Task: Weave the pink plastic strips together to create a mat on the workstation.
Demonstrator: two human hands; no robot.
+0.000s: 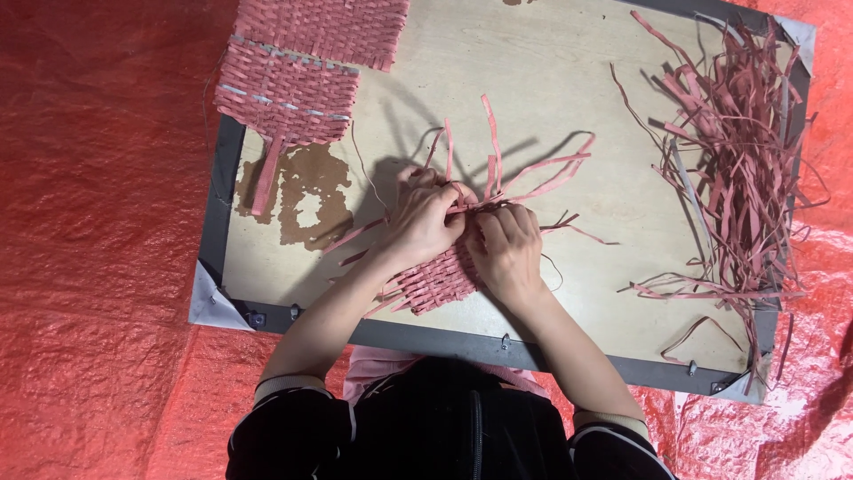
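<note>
Overhead view, largest to smallest. The red tarpaulin (98,231) covers the floor on all sides; on it lies my counter (569,116), a pale board in a dark frame with metal corner plates, its surface worn to a brown patch (302,191) at the left. A loose heap of pink strips (737,169) fills the right side of the counter and spills over its right edge; two finished woven mats (302,71), overlapping, lie at the upper left corner, partly off the board. The small woven piece (435,280) sits near the counter's near edge, at the middle, with free strip ends (533,173) fanning up and to the right. My left hand (422,218) rests on the upper part of this piece, fingers curled and pinched on strips at the weave's top edge; my right hand (506,249) lies just beside it, touching, fingers bent and pressed down on the weave; whether they grip a strip, I cannot tell. Both hands hide most of the working edge. Bare board lies open above the hands and between them and the heap; the frame's near rail runs close under my wrists.
</note>
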